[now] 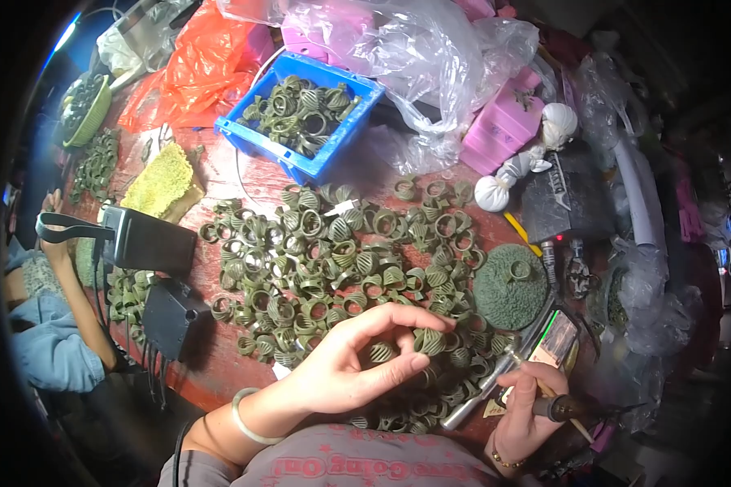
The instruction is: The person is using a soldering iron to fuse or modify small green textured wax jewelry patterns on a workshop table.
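Observation:
My left hand [382,357], with a pale bangle at its wrist, pinches a dark green ribbed ring [426,339] between thumb and fingers, over a spread pile of similar rings [317,256]. My right hand [526,410], at the lower right, grips a dark pen-like tool [560,407], its point toward the right. Near it lie a metal rod [467,410] and a flat screened object [551,341]. A round green wax mound [508,292] with one ring on top sits right of the pile.
A blue bin [240,134] of rings stands behind, among pink blocks [499,122], plastic bags [418,57] and a red bag [195,73]. A yellow sponge [158,178], black devices [146,239] and another person's arm [81,308] are left. A dark box [577,199] stands right.

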### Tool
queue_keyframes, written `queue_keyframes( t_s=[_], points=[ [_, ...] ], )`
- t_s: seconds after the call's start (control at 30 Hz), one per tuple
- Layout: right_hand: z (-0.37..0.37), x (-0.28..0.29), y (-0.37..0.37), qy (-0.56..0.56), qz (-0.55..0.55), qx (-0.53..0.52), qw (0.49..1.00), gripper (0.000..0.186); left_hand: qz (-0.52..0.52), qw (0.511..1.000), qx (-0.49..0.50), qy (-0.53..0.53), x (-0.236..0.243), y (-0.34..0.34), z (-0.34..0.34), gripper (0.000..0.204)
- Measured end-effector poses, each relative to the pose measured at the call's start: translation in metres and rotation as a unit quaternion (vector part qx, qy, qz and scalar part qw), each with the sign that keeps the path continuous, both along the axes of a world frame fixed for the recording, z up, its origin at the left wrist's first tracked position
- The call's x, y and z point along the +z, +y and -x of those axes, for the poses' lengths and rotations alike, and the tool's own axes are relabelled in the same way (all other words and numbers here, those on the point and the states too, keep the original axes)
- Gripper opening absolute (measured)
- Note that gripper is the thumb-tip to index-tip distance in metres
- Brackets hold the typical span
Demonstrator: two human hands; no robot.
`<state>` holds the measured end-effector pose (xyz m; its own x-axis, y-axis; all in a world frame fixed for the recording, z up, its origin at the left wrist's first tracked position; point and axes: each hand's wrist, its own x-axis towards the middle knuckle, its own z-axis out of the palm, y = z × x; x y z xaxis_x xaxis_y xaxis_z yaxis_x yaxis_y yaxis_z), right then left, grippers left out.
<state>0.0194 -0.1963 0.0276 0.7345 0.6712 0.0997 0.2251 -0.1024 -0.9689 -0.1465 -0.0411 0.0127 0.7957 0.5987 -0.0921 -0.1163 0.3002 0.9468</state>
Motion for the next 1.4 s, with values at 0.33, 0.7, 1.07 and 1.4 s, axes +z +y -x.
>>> queue_keyframes(
  t_s=[0.33, 0.7, 1.07, 1.4],
  points=[
    [-0.013, 0.005, 0.006, -0.249, 0.078, 0.112, 0.959, 0.038, 0.154, 0.987, 0.012, 0.045, 0.008, 0.004, 0.005, 0.035],
    [-0.012, 0.004, 0.008, -0.254, 0.090, 0.094, 0.958, 0.035, 0.147, 0.988, 0.047, -0.006, 0.002, 0.003, 0.003, 0.034],
    [-0.010, -0.001, 0.003, -0.222, 0.100, 0.079, 0.967, 0.036, 0.356, 0.924, 0.032, -0.134, -0.009, 0.003, 0.006, 0.029],
    [-0.009, -0.003, 0.001, -0.232, 0.106, 0.085, 0.963, 0.039, 0.327, 0.939, 0.040, -0.094, -0.005, 0.002, 0.007, 0.027]
  ],
)
